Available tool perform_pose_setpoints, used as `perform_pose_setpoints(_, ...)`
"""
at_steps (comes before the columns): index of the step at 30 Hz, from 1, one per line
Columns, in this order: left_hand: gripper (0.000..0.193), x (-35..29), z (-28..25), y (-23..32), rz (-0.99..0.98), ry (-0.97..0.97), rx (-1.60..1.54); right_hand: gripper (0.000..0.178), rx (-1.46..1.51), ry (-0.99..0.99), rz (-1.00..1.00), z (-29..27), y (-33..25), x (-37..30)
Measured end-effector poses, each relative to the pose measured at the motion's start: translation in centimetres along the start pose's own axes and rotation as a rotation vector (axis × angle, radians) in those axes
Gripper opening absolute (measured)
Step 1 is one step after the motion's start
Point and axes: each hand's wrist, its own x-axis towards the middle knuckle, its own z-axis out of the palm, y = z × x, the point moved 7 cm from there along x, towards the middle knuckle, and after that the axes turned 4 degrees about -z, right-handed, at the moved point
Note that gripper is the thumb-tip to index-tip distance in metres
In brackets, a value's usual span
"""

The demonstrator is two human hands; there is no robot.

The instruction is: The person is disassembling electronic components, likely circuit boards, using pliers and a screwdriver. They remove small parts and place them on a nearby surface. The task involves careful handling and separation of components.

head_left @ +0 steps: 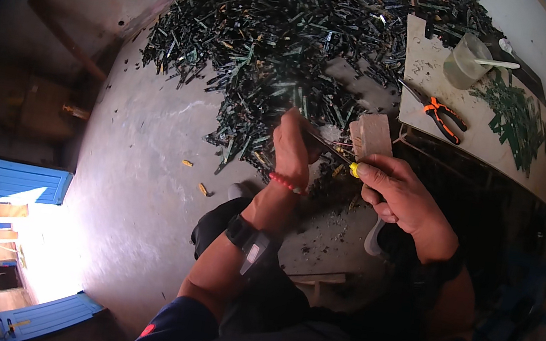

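By the heap of dark strips [293, 32], with the left hand's [292, 151] hold one I cannot tell and the right hand [405, 196] clasping the yellow-handled tool [355, 169] between them, I'd favour short, controlled strokes.

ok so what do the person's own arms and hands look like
The left hand and right hand are ungloved. The left forearm wears a red beaded bracelet and a black strap with a grey module; the right forearm wears a dark band. The left sleeve is navy with a red mark.
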Motion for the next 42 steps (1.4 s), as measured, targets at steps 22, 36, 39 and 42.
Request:
perform_pose_setpoints(22, 0.058, 0.1, 1.8, -0.8, -0.221, -0.126, -0.365, 0.030, 0.042, 0.241, -0.429, 5.4, 3.6, 0.9)
perform_pose_setpoints(36, 0.065, 0.4, 1.5, -0.1, -0.051, -0.099, -0.065, 0.024, -0.509, 0.339, -0.610, 4.4, 1.0, 0.6)
perform_pose_setpoints(39, 0.065, 0.4, 1.3, 0.0, 0.000, -0.117, -0.047, 0.023, -0.534, 0.301, -0.635, 3.6, 0.1, 0.8)
perform_pose_setpoints(42, 0.063, 1.5, 0.6, -0.8, -0.016, -0.128, -0.155, 0.024, -0.477, 0.251, -0.719, 3.2, 0.1, 1.5)
